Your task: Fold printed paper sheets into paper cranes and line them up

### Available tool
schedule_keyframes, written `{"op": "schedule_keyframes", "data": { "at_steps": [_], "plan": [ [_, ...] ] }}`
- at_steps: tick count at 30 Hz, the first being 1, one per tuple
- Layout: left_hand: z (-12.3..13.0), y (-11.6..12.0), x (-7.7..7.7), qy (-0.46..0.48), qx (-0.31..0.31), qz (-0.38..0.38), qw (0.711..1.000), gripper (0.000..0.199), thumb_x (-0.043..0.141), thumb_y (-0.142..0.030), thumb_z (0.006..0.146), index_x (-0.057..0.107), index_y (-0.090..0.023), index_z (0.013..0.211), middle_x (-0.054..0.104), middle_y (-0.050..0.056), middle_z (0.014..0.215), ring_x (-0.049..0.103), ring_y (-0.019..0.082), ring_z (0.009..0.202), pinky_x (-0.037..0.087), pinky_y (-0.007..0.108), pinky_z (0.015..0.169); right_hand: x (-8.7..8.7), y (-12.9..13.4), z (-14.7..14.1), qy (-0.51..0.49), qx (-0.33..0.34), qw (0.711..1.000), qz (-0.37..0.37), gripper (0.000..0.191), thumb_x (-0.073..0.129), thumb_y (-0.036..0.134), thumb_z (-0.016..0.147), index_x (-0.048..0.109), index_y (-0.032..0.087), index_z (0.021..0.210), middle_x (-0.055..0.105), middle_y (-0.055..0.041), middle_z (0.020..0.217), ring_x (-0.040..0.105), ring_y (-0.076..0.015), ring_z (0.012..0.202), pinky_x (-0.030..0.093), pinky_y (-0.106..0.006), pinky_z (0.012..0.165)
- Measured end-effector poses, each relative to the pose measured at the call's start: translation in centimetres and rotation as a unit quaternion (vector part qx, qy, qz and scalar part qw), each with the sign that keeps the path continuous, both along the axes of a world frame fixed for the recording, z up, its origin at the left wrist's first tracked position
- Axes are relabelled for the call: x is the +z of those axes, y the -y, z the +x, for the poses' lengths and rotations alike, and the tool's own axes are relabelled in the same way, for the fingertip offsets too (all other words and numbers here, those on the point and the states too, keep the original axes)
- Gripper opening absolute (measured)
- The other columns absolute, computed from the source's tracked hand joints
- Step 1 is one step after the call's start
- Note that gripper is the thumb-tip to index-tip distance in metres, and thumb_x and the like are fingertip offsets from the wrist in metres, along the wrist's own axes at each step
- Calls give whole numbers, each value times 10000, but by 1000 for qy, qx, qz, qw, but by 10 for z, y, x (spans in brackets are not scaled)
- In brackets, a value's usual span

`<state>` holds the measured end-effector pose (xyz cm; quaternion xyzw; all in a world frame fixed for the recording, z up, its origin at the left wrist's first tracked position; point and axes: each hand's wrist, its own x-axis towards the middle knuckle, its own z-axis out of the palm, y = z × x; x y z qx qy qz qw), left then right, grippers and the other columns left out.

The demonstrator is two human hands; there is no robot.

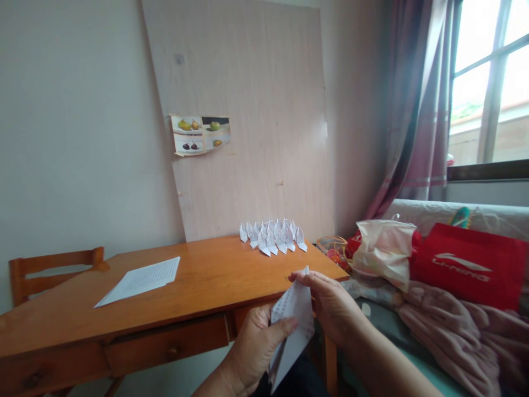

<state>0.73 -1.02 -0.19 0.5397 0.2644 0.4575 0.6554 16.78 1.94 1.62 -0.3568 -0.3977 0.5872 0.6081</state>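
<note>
Between my two hands is a folded sheet of printed paper [295, 325], pointed at its top and held in front of the table's near edge. My left hand [258, 344] grips its lower left side, the thumb pressed flat across the front. At the upper tip, my right hand [324, 295] pinches the paper between thumb and fingers. Farther back on the table stand several small folded paper figures [275, 237] with pointed tips, grouped in rows. A stack of printed sheets [144, 278] lies on the left part of the tabletop.
The wooden table [206, 281] has drawers along its front. A wooden chair [61, 262] stands at the left. To the right are a red bag [467, 264], a white plastic bag [384, 248] and a pink cloth [450, 331]. A fruit picture [201, 135] hangs on the board behind.
</note>
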Motion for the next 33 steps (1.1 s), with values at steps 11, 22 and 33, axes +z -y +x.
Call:
{"op": "schedule_keyframes", "data": {
  "at_steps": [11, 22, 33],
  "plan": [
    [-4, -9, 2, 50, 87, 9, 995, 454, 772, -327, 813, 708, -137, 1221, 739, 149, 1114, 683, 289, 1003, 471, 410, 983, -3, -14, 26, 5, -56, 998, -2, 374, 764, 523, 736, 767, 204, 930, 728, -66, 902, 601, -193, 834, 365, -274, 626],
    [-5, -13, 2, 63, 96, -21, 993, 429, 757, -405, 827, 727, -140, 1163, 763, 128, 1014, 706, 256, 879, 519, 371, 861, -24, 6, -2, 122, 14, 989, 86, 331, 798, 510, 714, 681, 216, 617, 594, 6, 580, 445, -127, 542, 318, -288, 557],
    [-11, -16, 5, 66, 134, 26, 989, 348, 680, -409, 889, 760, -119, 1064, 756, 111, 991, 668, 227, 884, 502, 319, 810, -20, 10, 2, 114, 19, 990, 79, 321, 769, 485, 746, 671, 208, 617, 590, -2, 594, 450, -135, 562, 321, -292, 570]
  ]
}}
